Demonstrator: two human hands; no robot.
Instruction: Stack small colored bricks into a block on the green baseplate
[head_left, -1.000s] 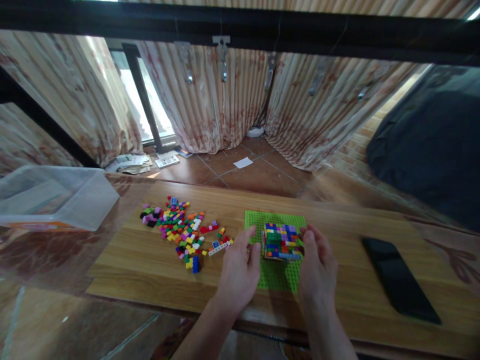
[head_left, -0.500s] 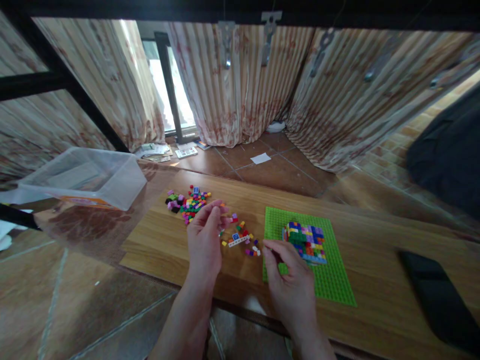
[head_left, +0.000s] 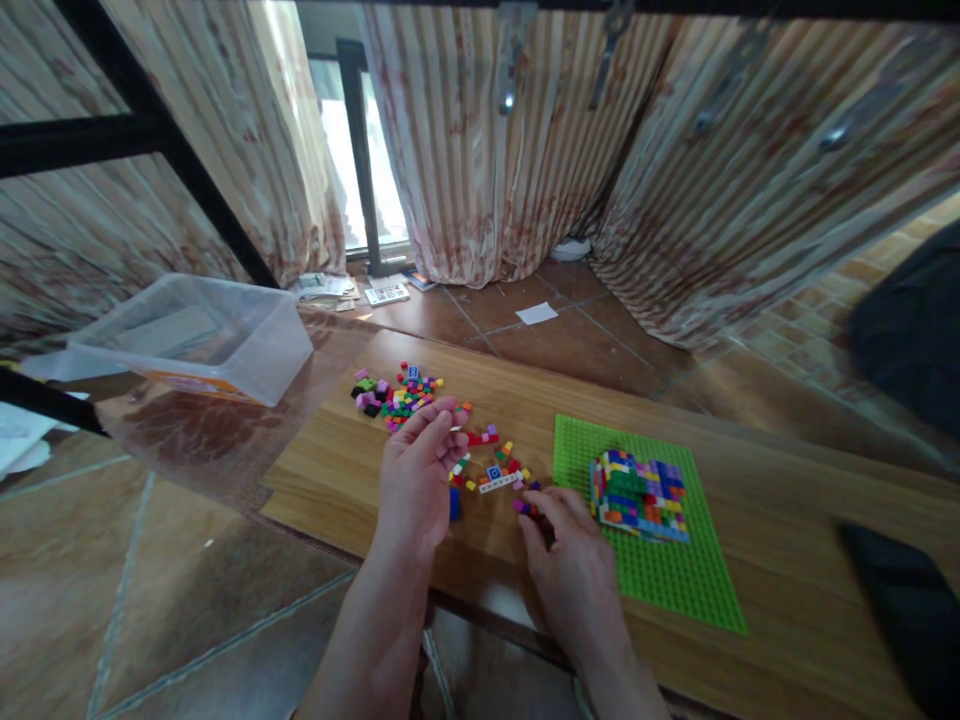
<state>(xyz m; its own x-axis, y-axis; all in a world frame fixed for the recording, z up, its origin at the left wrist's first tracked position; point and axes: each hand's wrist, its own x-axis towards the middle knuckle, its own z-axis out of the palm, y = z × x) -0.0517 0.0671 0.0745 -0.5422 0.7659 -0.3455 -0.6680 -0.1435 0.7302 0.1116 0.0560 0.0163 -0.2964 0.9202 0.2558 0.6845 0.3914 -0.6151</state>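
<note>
My left hand (head_left: 421,470) is raised over the wooden table with thumb and fingertips pressed together. A small pale piece seems to show at the fingertips, too small to make out. My right hand (head_left: 574,548) rests low at the table, thumb and forefinger closed around a small purple brick (head_left: 522,507). Beside it lie a white studded strip (head_left: 498,484), a blue brick with a round mark (head_left: 493,472) and several small loose bricks. To the right, a multicoloured brick build (head_left: 641,495) sits on a green baseplate (head_left: 675,590).
A heap of mixed bricks (head_left: 401,400) lies beyond my left hand, and a blue brick (head_left: 454,504) is beside its wrist. A clear plastic bin (head_left: 274,350) stands at the left. A dark phone-like slab (head_left: 896,610) lies at the right. Curtains (head_left: 480,180) hang behind.
The view has shifted, so the table things sit further right. My right hand has moved left off the baseplate's edge to the loose bricks. My left hand stays raised, fingers still together.
</note>
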